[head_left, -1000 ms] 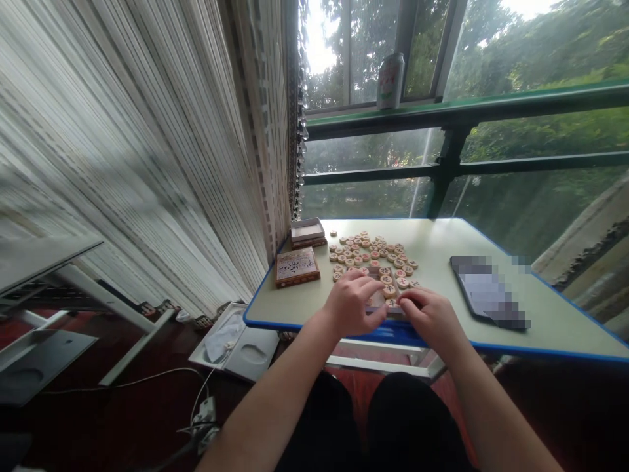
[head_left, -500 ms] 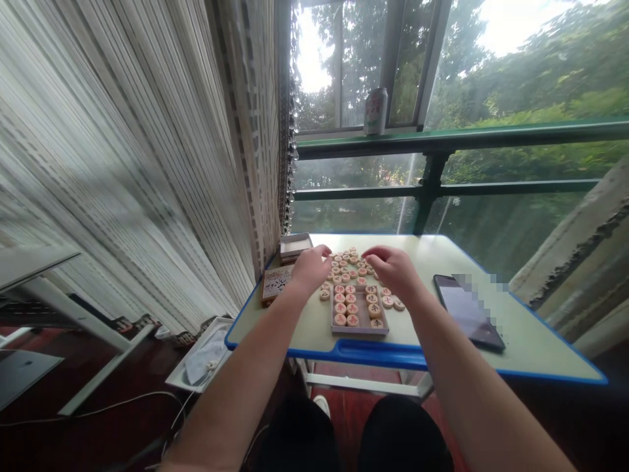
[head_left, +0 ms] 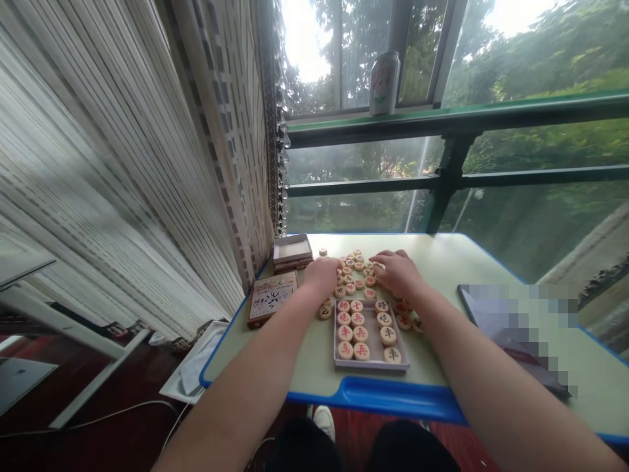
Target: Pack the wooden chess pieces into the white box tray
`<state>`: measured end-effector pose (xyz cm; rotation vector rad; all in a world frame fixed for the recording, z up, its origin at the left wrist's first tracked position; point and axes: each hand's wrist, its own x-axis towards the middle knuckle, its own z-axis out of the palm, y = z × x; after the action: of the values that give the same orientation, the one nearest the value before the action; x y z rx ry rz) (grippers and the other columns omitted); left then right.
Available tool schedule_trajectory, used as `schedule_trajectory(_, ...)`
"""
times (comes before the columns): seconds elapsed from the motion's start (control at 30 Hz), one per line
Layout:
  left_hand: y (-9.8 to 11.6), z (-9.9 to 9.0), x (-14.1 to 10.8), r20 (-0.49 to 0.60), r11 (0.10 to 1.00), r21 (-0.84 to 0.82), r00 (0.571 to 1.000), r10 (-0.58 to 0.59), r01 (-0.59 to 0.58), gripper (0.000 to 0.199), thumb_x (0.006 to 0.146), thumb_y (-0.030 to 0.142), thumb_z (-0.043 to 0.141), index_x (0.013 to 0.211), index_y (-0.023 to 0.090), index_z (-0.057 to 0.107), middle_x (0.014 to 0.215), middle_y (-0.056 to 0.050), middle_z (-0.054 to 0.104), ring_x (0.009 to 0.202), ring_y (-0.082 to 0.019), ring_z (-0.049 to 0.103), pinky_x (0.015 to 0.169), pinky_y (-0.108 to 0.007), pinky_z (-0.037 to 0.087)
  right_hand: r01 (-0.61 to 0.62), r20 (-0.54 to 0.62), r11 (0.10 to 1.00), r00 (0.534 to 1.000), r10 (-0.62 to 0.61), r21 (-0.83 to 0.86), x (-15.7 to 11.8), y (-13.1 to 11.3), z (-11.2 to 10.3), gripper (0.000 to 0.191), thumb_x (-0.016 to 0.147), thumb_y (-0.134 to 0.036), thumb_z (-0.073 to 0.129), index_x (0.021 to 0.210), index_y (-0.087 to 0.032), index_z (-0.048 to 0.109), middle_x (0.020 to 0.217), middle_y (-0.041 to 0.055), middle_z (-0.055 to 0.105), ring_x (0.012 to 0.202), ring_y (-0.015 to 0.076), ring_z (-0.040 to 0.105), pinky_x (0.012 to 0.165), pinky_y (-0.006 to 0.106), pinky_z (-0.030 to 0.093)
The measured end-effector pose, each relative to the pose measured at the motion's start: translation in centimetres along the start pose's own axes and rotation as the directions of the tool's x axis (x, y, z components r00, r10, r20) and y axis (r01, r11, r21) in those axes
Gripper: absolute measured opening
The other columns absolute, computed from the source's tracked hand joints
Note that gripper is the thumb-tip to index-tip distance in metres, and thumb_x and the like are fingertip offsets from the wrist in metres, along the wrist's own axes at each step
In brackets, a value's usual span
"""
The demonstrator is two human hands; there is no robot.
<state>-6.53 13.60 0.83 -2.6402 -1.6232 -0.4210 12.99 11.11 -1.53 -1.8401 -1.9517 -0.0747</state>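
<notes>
Round wooden chess pieces with red or black characters lie loosely spread on the pale table. Nearer to me, an open box tray has two columns of red-marked pieces on its left and one column of black-marked pieces on its right. My left hand is at the left edge of the loose pieces, fingers curled together; what is at its fingertips is too small to make out. On the right side of the pile, my right hand reaches in with its fingers bent over pieces; its fingertips are partly hidden.
A lidded box and an open shallow box are at the table's left. A dark tablet, partly pixelated, lies on the right. A can stands on the green railing beyond. A blue trough edges the table's front.
The view has moved closer to the table. Both hands have lowered to the loose pieces, the left hand's fingers now more curled.
</notes>
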Motion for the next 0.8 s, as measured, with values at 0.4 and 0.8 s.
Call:
schedule_trajectory(0.4, -0.5, 0.5, -0.1, 0.029, 0.986, -0.059, 0.987, 0.157, -0.155, 0.044, 0.071, -0.001, 0.049, 0.097, 0.026, 0.072, 0.107, -0.001, 0.068, 0.102, -0.020, 0.058, 0.091, -0.031, 0.047, 0.071, 0.077, 0.997, 0.995, -0.070, -0.010, -0.3, 0.0, -0.1, 0.029, 0.080, -0.029, 0.047, 0.088, -0.025, 0.075, 0.108, 0.0019, 0.067, 0.096, 0.0236, 0.051, 0.089, 0.035, 0.035)
schedule_trajectory(0.8, -0.9, 1.3, 0.1, 0.041, 0.961, -0.098, 0.964, 0.263, -0.259, 0.051, 0.063, -0.006, 0.048, 0.096, 0.025, 0.073, 0.106, 0.000, 0.069, 0.102, -0.018, 0.055, 0.094, -0.030, 0.045, 0.069, 0.098, 0.997, 0.993, -0.065, -0.037, -0.4, 0.1, 0.3, 0.032, 0.080, -0.024, 0.046, 0.094, -0.026, 0.074, 0.109, 0.0034, 0.066, 0.094, 0.0239, 0.049, 0.087, 0.034, 0.035)
